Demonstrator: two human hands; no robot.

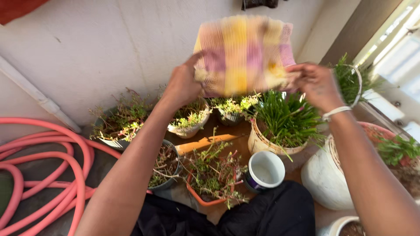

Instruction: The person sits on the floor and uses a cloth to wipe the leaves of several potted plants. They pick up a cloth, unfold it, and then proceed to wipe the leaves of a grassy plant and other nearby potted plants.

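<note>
Checked cloth [245, 54] stretched level between both hands: left hand [183, 85] fingers pinch its left edge, right hand [317, 85] its right, above potted plants [284, 118].

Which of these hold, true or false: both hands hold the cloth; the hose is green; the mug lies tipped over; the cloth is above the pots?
1. Both the left hand and right hand hold the pink-and-yellow checked cloth. True.
2. The coiled hose is green. False: it is pink.
3. The white-rimmed mug lies tipped over. False: it stands upright among the pots.
4. The cloth is held up above the grassy plant in the cream pot. True.
</note>
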